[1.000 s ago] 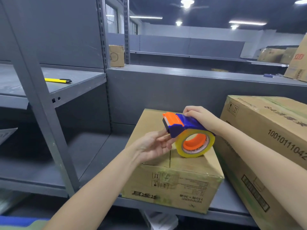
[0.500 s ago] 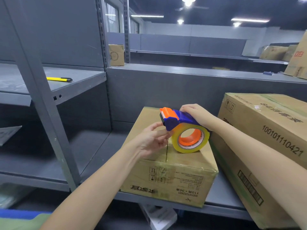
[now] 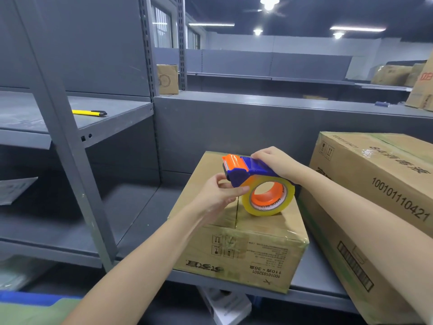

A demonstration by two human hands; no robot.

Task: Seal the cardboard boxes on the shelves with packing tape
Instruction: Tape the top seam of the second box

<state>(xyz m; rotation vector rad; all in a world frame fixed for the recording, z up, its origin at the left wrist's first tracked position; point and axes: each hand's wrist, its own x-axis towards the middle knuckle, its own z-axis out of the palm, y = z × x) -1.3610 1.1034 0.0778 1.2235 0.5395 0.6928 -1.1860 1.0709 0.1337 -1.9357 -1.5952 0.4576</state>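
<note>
A small cardboard box (image 3: pixel 257 240) stands on the grey shelf (image 3: pixel 140 216) in front of me, its top seam running front to back. A blue and orange tape dispenser (image 3: pixel 243 171) with a roll of clear tape (image 3: pixel 268 195) rests on the box top. My right hand (image 3: pixel 274 160) grips the dispenser's blue handle from above. My left hand (image 3: pixel 218 193) pinches at the dispenser's front end, just below the orange cutter, where the tape comes off. The tape end itself is too thin to make out.
A large cardboard box (image 3: pixel 379 207) leans against the small one on the right. A yellow utility knife (image 3: pixel 89 112) lies on the upper left shelf. A grey upright post (image 3: pixel 70 148) stands at the left. More boxes (image 3: pixel 167 78) sit on far shelves.
The dispenser and both hands have stayed on the box top; my left fingers have closed in on the dispenser's front end. The view has shifted slightly.
</note>
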